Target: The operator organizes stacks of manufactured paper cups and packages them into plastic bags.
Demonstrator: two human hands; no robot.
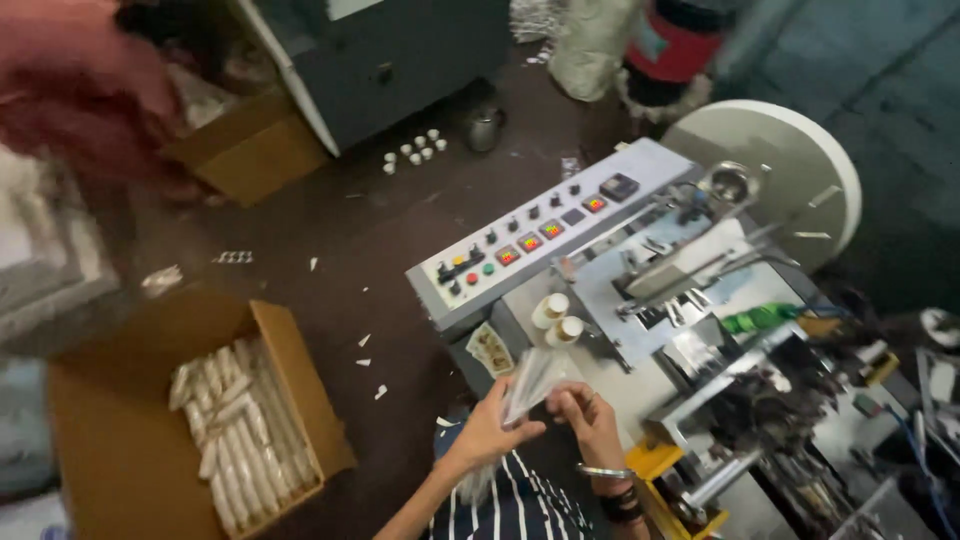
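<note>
Both hands, left (487,432) and right (590,418), pinch a clear wrapped packet (530,380) at 6 o'clock over a dark littered floor (340,250), grey packing machine (560,235) at 3, open carton (130,450) at 8.

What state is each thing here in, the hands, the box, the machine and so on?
Left hand: closed on the clear packet.
Right hand: pinching the same packet's lower end.
Clear packet: held up between both hands, tilted.
Cardboard box: open, part filled with wrapped rolls lying in rows.
Control panel: some buttons look lit.
Two small tubes: standing upright by the panel.
</note>
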